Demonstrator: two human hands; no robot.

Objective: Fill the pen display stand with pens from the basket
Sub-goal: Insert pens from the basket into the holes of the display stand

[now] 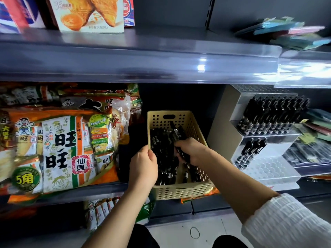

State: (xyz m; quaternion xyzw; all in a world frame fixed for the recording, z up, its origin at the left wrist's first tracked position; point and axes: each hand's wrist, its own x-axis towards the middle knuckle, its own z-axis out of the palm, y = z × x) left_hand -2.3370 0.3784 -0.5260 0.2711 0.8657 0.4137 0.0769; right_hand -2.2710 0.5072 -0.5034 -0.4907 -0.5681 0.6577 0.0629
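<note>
The person is standing at a shop shelf with both hands at the beige basket (182,192). It is sitting on the shelf between the snack bags (59,145) on the left and the pen display stand (221,126) on the right, close to each.

The left hand (143,163) is gripping the basket's left rim, with fingers and thumb curled over the edge. The right hand (192,151) is reaching down inside, and its fingers are wrapping tightly round the held pens (175,131). These are sticking out above and below the fist (how many, I cannot tell). Under them the loose pens (163,158) are lying in a black heap across the basket floor.

On the stand, the top row of pens (274,115) is running the full width of the upper tier, all upright and slightly tilted. Three pens (250,151) are standing at the left end of the middle tier. The lowest tier (268,167) is showing rows of round sockets.

A white sleeve (286,221) is bunching at the right forearm, and a rubber band (194,232) is lying on the floor below.
</note>
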